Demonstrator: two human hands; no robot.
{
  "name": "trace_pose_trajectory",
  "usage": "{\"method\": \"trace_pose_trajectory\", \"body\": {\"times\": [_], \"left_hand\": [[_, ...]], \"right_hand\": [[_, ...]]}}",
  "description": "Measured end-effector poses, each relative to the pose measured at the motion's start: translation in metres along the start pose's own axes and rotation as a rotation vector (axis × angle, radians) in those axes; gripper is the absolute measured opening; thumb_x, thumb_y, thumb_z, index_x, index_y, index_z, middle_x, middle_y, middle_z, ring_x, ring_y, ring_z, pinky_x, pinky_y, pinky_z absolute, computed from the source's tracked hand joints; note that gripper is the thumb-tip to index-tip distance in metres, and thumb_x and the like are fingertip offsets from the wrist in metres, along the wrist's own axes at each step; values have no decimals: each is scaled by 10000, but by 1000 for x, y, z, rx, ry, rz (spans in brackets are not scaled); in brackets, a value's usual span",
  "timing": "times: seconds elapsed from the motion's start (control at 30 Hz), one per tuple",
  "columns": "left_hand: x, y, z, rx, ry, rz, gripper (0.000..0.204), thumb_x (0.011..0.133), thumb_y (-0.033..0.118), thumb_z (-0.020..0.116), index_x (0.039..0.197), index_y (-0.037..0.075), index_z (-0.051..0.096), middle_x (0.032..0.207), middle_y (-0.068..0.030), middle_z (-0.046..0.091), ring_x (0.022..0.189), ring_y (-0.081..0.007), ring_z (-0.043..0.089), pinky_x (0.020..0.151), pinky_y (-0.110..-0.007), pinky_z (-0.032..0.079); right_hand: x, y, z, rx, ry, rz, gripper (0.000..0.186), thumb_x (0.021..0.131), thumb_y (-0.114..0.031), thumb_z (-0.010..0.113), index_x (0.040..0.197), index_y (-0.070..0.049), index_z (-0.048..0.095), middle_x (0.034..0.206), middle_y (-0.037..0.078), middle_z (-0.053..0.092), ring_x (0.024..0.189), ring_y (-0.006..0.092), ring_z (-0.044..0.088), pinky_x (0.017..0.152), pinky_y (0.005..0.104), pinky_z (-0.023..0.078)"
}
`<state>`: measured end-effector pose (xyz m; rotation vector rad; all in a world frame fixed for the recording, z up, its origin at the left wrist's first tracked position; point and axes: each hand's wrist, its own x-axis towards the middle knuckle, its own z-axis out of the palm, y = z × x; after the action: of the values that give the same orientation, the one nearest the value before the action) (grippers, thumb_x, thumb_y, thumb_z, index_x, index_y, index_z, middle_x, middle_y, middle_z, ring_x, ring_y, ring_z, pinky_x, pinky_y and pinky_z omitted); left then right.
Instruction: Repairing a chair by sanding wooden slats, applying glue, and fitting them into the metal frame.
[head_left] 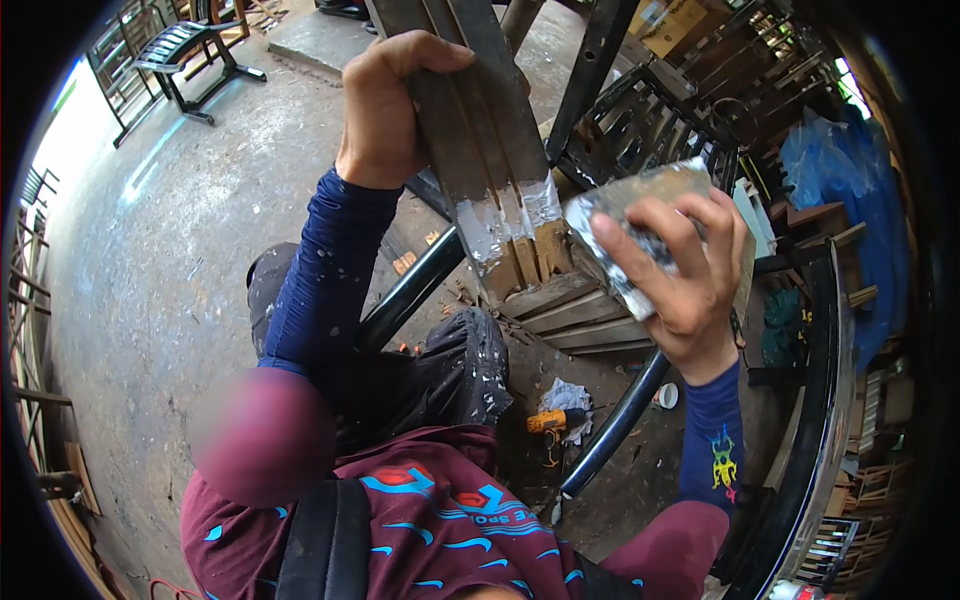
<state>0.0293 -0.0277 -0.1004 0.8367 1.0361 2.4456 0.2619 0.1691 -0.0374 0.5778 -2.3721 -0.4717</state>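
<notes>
My left hand (390, 110) grips the upper left edge of a grooved dark board (470, 100), thumb lying across its face. Pale filler-like patches (485, 230) smear the board's lower grooves, beside bare brown wood. My right hand (690, 260) holds a flat, squarish block or pad (665, 177), mottled with white and grey, just right of the patches; whether it touches the board is unclear. Below the board are slatted wooden pieces (575, 315) and black tubular legs (410, 285).
A yellow power drill (550, 421) lies on a crumpled cloth near a small white cup (666, 396) on the stained concrete floor (140, 310). A black chair (185, 55) stands back left. Stacked chair frames, a cardboard box (668, 28) and blue plastic sheeting (840, 230) crowd the right.
</notes>
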Motion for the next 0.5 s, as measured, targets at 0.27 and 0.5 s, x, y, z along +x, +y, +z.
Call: {"method": "trace_pose_trajectory", "body": {"times": [0.27,0.5], "left_hand": [[-3,-2,5,-38,-66,-95,508,862,282,527,1212,-78,610,1069,-244,716,972,-319,728,908,-408,602],[9,-5,-27,337,157,489,273,944,174,556,1040,-34,706,1022,-160,731,949,-270,711,910,-381,580]], "right_hand": [[9,-1,-20,76,-85,-36,442,776,-225,785,1207,-321,761,1100,-36,629,1057,237,551,1073,551,417],[-20,30,-48,-66,-72,50,375,830,-180,717,1203,-180,766,1199,38,649,1099,258,593,1041,446,465]]}}
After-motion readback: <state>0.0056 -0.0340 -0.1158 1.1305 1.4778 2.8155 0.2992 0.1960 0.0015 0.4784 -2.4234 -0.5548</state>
